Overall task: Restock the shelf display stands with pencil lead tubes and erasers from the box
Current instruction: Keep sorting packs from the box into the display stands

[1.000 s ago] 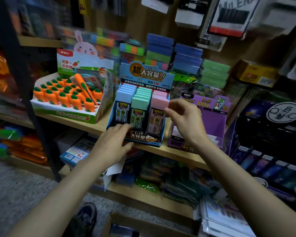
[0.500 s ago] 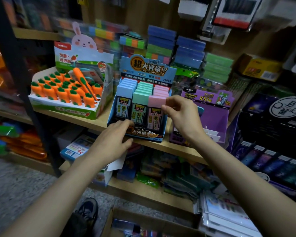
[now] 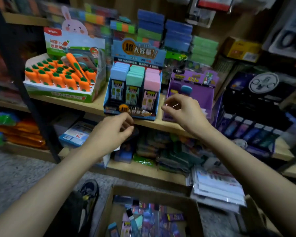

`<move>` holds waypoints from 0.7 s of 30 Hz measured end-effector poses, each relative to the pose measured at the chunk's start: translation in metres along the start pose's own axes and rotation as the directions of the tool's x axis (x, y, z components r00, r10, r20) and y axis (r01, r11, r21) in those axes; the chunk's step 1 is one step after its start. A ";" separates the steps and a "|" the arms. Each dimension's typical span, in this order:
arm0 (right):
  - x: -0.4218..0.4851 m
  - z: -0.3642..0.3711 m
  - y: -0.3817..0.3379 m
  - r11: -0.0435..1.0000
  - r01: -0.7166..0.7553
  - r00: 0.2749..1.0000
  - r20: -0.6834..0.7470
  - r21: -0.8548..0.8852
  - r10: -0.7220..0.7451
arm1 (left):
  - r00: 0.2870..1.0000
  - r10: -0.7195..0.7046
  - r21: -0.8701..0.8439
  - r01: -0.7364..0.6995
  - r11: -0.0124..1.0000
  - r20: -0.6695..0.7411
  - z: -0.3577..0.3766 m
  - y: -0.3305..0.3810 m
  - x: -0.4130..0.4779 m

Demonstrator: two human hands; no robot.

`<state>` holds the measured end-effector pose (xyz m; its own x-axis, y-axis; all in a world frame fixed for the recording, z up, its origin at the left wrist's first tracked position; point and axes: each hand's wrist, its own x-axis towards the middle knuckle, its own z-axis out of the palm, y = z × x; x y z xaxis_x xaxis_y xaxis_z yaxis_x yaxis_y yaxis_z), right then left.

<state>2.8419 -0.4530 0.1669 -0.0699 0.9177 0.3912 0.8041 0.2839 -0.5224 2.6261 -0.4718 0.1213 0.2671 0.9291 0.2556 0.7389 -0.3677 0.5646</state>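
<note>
Your left hand (image 3: pixel 113 132) and right hand (image 3: pixel 183 110) have come off the blue stand (image 3: pixel 133 93), fingers slack, empty; stand sits at shelf (image 3: pixel 96 105) lip, a knock could tip it; lead tubes (image 3: pixel 126 226) lie in floor box (image 3: pixel 192 214)

On your shelf (image 3: pixel 97 104), the lead tube stand (image 3: pixel 132 110) sits between the carrot eraser stand (image 3: pixel 61 95) on its left and another stand (image 3: pixel 202 98) on its right; the box (image 3: pixel 152 191) lies below, before you.

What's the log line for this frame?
left hand: empty, by blue stand front | right hand: empty, beside stand | box: stock inside
</note>
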 end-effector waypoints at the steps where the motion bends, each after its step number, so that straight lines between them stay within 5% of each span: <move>1: -0.018 0.000 0.004 1.000 0.023 0.998 0.053 -0.006 -0.023 | 0.996 -0.015 0.044 0.011 0.999 0.085 0.009 -0.003 -0.007; 5: -0.096 0.011 0.038 0.994 0.010 0.952 0.307 -0.111 0.024 | 0.937 -0.059 0.170 -0.001 0.986 0.346 0.065 -0.020 -0.039; 8: -0.152 0.034 0.072 0.982 -0.131 0.883 0.434 -0.138 0.179 | 0.857 -0.140 0.225 0.028 0.974 0.496 0.123 -0.039 -0.074; 12: -0.233 0.082 0.120 0.918 -0.343 0.734 0.553 -0.199 0.395 | 0.735 -0.294 0.172 0.239 0.956 0.611 0.200 -0.065 -0.139; 17: -0.324 0.144 0.165 0.778 -0.590 0.519 0.637 -0.215 0.570 | 0.628 -0.413 0.009 0.543 0.840 0.659 0.273 -0.097 -0.215; 21: -0.353 0.184 0.180 0.546 -0.835 0.402 0.607 -0.065 0.686 | 0.569 -0.624 -0.041 0.756 0.653 0.535 0.296 -0.117 -0.231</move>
<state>2.9025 -0.6746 -0.2045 0.1653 0.7321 -0.6608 0.5358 -0.6292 -0.5631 2.6613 -0.6320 -0.2361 0.0218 0.7785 -0.6273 0.6592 0.4606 0.5944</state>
